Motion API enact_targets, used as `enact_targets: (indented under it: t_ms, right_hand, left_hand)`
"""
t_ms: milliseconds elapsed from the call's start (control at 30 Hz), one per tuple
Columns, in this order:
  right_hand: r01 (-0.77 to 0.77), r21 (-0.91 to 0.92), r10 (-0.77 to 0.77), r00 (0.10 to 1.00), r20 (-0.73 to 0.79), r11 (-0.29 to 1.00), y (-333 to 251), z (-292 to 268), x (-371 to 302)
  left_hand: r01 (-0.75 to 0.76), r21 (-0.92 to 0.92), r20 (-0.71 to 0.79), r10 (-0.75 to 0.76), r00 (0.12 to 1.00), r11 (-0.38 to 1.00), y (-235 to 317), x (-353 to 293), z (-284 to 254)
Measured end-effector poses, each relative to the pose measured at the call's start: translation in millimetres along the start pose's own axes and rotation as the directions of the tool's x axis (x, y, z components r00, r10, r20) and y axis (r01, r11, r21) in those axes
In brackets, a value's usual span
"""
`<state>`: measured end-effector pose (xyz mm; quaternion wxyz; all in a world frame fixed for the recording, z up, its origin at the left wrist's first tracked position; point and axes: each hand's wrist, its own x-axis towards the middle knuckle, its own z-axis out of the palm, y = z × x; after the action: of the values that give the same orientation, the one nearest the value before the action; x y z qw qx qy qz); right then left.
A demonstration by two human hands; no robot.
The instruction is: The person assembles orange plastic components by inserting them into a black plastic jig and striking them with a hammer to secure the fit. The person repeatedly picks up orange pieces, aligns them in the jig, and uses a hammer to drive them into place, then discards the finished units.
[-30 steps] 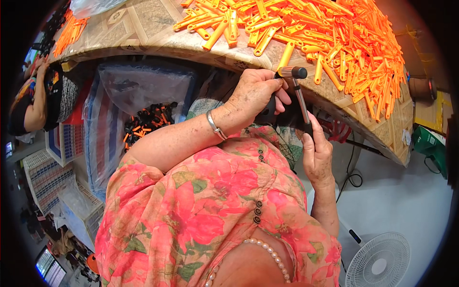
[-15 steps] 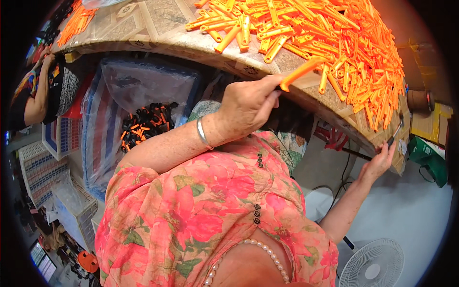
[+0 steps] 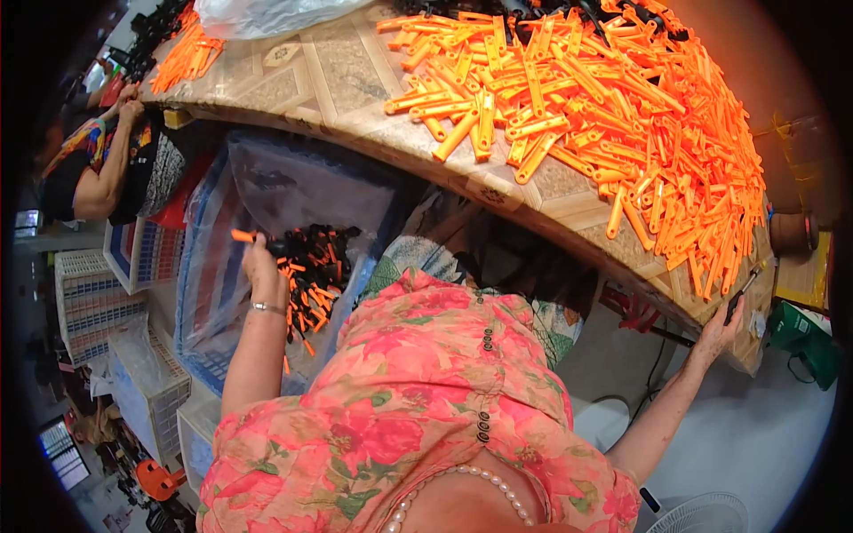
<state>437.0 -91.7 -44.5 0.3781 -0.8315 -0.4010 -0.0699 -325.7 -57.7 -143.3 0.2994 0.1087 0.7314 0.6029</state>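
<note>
My left hand (image 3: 259,268) reaches down over a blue crate (image 3: 200,360) at the left. Its fingers close on an orange and black plastic piece (image 3: 242,235), whose orange end sticks out. Below the hand lies a heap of black and orange pieces (image 3: 315,266) inside the lined crate. At the table's right edge, my right hand (image 3: 718,332) grips a black-handled tool with a thin metal shaft (image 3: 751,279). Near it spreads a large pile of long orange plastic handles (image 3: 604,98) with holes in their ends.
The table (image 3: 355,75) has a tiled-pattern top; black pieces (image 3: 524,11) lie behind the pile. A clear plastic bag (image 3: 267,16) sits at the far left. Another person (image 3: 107,178) works there. White crates (image 3: 98,293) stand left, a green box (image 3: 800,333) right, a fan (image 3: 702,515) below.
My left hand has swung from the table's front edge, left and down over the crate, carrying the orange and black plastic piece. My right hand stays by the table's right edge with its tool.
</note>
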Motion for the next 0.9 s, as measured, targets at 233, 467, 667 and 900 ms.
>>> enact_targets:
  t_ms: [233, 467, 667, 900]
  right_hand:
    - [0.194, -0.151, -0.221, 0.956, -0.193, 0.969, -27.9, 5.9, -20.5]
    - [0.431, 0.161, -0.404, 0.898, -0.175, 0.888, -124.1, 23.1, -67.2]
    - [0.592, 0.006, -0.592, 0.806, -0.025, 0.806, -174.7, 19.2, -100.6]
    - [0.610, 0.204, -0.632, 0.772, 0.064, 0.766, -201.1, 27.6, -109.4]
  left_hand:
    - [-0.720, 0.153, 0.392, 0.627, 0.673, 0.677, 70.8, -82.8, 90.6]
    - [-0.971, -0.194, 0.614, 0.789, -0.008, 0.140, 139.3, -156.3, 230.2]
    - [-0.991, -0.117, 0.700, 0.703, -0.126, -0.061, 136.2, -178.5, 301.4]
    - [-0.974, -0.192, 0.690, 0.722, -0.045, 0.123, 121.3, -191.4, 313.4]
